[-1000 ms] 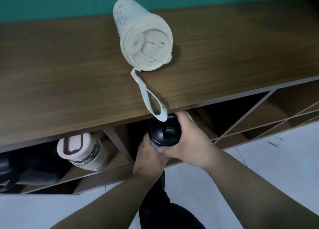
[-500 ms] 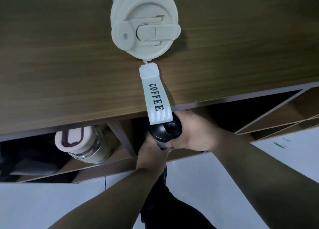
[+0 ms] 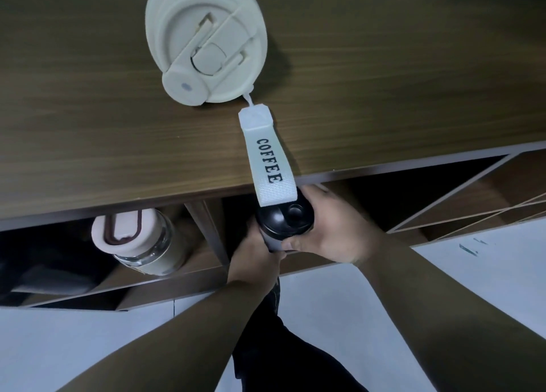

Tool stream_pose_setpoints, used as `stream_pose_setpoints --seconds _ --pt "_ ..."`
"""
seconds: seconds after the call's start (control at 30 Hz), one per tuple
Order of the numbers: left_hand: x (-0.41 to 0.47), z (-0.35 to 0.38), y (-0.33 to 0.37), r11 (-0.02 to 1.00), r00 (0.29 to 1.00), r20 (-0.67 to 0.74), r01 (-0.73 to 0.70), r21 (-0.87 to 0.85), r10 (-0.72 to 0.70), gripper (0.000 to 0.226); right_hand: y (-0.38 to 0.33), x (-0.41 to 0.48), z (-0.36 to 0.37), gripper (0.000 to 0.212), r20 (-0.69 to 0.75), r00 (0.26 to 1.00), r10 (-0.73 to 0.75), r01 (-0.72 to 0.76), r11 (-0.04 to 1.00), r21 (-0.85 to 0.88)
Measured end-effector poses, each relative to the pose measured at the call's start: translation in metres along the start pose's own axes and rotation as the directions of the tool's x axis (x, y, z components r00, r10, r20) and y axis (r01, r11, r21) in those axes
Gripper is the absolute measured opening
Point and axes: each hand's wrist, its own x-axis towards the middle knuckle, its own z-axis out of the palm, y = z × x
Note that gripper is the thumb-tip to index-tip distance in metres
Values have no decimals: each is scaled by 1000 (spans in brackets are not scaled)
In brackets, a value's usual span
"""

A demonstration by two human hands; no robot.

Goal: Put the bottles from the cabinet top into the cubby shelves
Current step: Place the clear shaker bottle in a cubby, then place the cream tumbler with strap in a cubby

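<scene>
A black-lidded bottle (image 3: pixel 284 220) sits at the mouth of a cubby just under the cabinet top's front edge. My left hand (image 3: pixel 256 258) grips its body from below and my right hand (image 3: pixel 331 229) wraps it from the right. A cream tumbler (image 3: pixel 206 41) stands upright on the wooden cabinet top (image 3: pixel 384 81), seen from above. Its white strap (image 3: pixel 267 161) marked COFFEE hangs over the front edge and covers part of the black lid. A glass bottle with a cream lid (image 3: pixel 133 241) lies in the cubby to the left.
A slanted wooden divider (image 3: pixel 206 232) separates the two occupied cubbies. More diagonal cubbies (image 3: pixel 461 202) open to the right. Dark objects (image 3: pixel 38 273) lie in the far-left cubby. White floor (image 3: pixel 443 273) runs below the cabinet. My dark trousers (image 3: pixel 283 356) show between my arms.
The camera has moved closer and over the cabinet, so the cream tumbler appears larger and seen from straight above. Both hands stay on the black-lidded bottle at the cubby mouth.
</scene>
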Motion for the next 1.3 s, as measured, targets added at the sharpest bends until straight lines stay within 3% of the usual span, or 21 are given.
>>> stream_pose_setpoints --seconds 0.2,0.3,0.47,0.53,0.6,0.67,0.8,0.83,0.9,1.0,1.07,1.17,1.3 --pt "6 -8 -1 995 992 86 -92 -30 94 47 -1 -8 16 78 -115 993 18 -8 996 90" --pt "6 -7 -3 993 991 82 -102 -57 106 42 0 -10 17 84 -93 995 43 -34 995 96" --pt "-6 -14 -3 995 995 84 -52 -89 60 78 7 -27 16 131 -47 994 95 -89 989 117" --pt "-15 -19 -2 997 993 98 -56 -45 60 97 13 -44 16 133 -64 989 130 -120 983 142" --pt "-28 -25 -1 997 989 133 -67 -30 70 106 15 -66 15 117 -114 984 136 -116 979 167" --pt "-44 -35 2 998 980 190 -58 -11 59 103 5 -85 10 88 -224 972 70 -19 974 225" --pt "-72 -67 6 994 950 304 -41 -98 69 61 -59 -102 -2 33 -534 841 -86 226 953 203" --pt "-78 -78 8 991 947 309 -56 -123 91 42 -83 -103 -5 26 -585 803 -111 277 939 203" --pt "-90 -98 13 975 956 266 -66 -214 123 26 -132 -102 -10 23 -647 750 -138 324 930 177" --pt "-103 -127 18 917 974 174 -64 -395 142 23 -193 -86 -11 23 -627 775 -72 220 962 162" --pt "-111 -144 17 898 978 146 -71 -434 148 25 -226 -68 -6 36 -599 801 6 121 977 173" --pt "-118 -163 10 886 980 139 -65 -459 143 12 -264 -40 8 82 -578 804 141 -17 977 214" --pt "-124 -182 5 865 969 172 -70 -496 177 16 -291 6 35 123 -572 726 381 -166 905 392"
